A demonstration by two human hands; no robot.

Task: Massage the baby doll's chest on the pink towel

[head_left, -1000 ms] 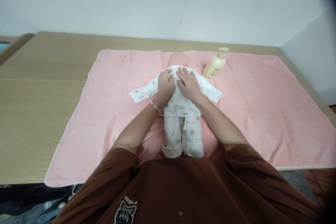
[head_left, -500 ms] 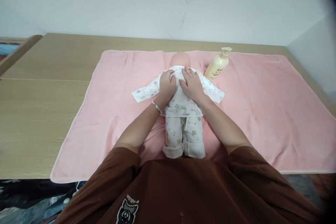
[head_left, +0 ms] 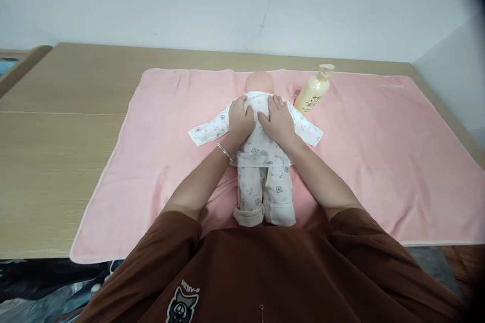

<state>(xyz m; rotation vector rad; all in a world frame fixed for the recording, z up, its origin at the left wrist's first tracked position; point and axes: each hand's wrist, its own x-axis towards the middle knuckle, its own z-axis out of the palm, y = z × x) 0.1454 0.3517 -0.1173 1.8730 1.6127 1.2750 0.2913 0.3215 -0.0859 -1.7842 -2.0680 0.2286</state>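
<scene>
A baby doll [head_left: 259, 82] lies in front of me with the smooth back of its head up and its legs toward me. It wears a white printed top [head_left: 261, 149] and matching trousers [head_left: 278, 189] with rolled cuffs. My left hand [head_left: 241, 118] rests on the left side of its upper back, fingers laid over the cloth and thumb apart. On the right side of the upper back lies my right hand [head_left: 278, 118], flat, thumb pointing inward. Both sleeves of the top spread outward. The doll's face is hidden.
Under the doll is a pink blanket [head_left: 379, 151] on a wooden table [head_left: 56, 161]. A cream pump bottle [head_left: 313, 91] stands beyond my right hand, near the doll's right sleeve. The wall [head_left: 170, 5] rises behind the table. Dark clothing [head_left: 41, 280] shows below the left front edge.
The view has shifted slightly. My right hand's fingers have turned a little outward to the right, while the left hand stays nearly in place on the doll's back.
</scene>
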